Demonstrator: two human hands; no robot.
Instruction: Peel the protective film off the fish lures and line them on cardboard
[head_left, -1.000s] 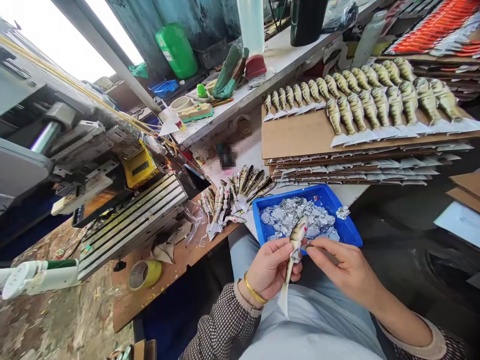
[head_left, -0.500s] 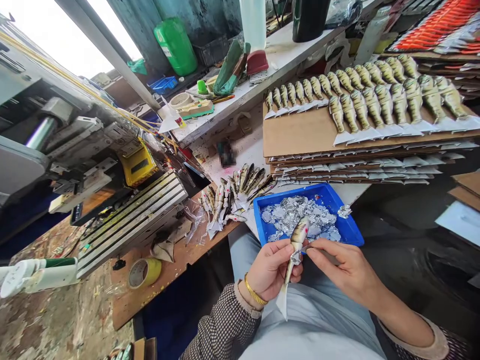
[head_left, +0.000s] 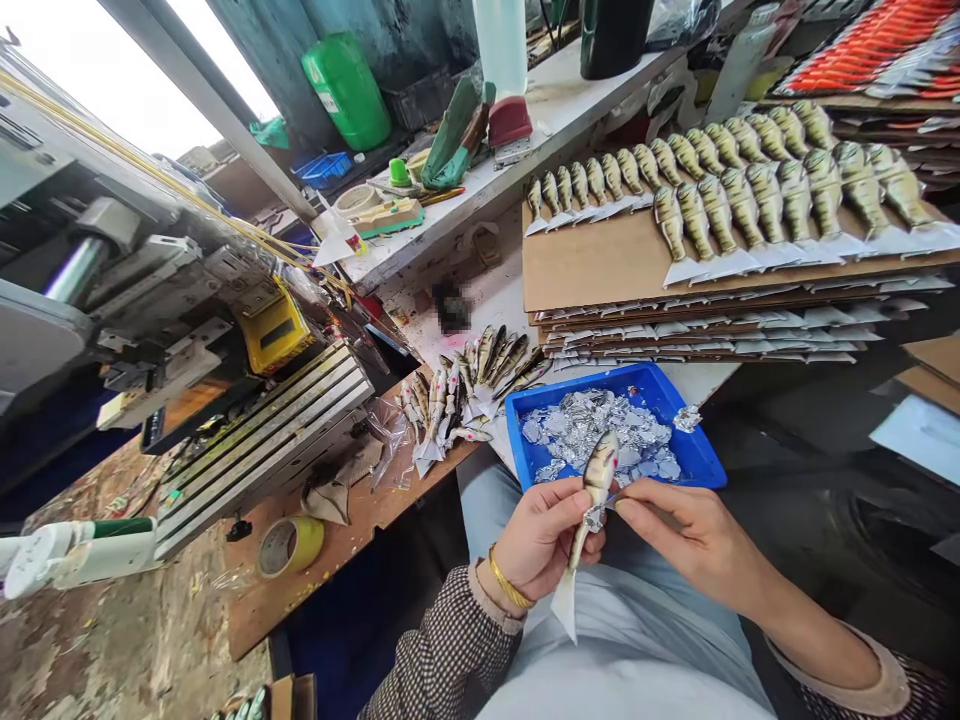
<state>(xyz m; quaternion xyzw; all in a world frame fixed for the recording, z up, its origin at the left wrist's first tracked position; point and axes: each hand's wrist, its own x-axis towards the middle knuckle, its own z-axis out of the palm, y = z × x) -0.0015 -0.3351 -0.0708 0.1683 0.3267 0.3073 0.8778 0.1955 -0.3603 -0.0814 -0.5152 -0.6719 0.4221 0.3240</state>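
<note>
My left hand (head_left: 541, 535) is closed round a fish-shaped lure (head_left: 600, 468), its striped head pointing up and its white tail fin hanging below my fingers. A crumpled piece of silver foil (head_left: 593, 518) clings to the lure's middle, beside my left thumb. Close against that foil, my right hand (head_left: 686, 530) pinches thumb and forefinger together; a thin edge shows at the fingertips, too small to name. Just beyond both hands lies a blue tray (head_left: 705, 455) with many scraps of silver foil (head_left: 600, 425) in it.
Several lures (head_left: 487, 370) lie heaped on the bench left of the tray. Rows of larger lures (head_left: 765, 205) rest on stacked cardboard sheets (head_left: 592, 268) behind. At left stand a machine with a slotted metal bed (head_left: 262, 440) and a yellow tape roll (head_left: 291, 545).
The lure has rolled slightly in my left hand, so more of its dark striped side shows. Both hands stay almost in place, and the whole view has shifted a little.
</note>
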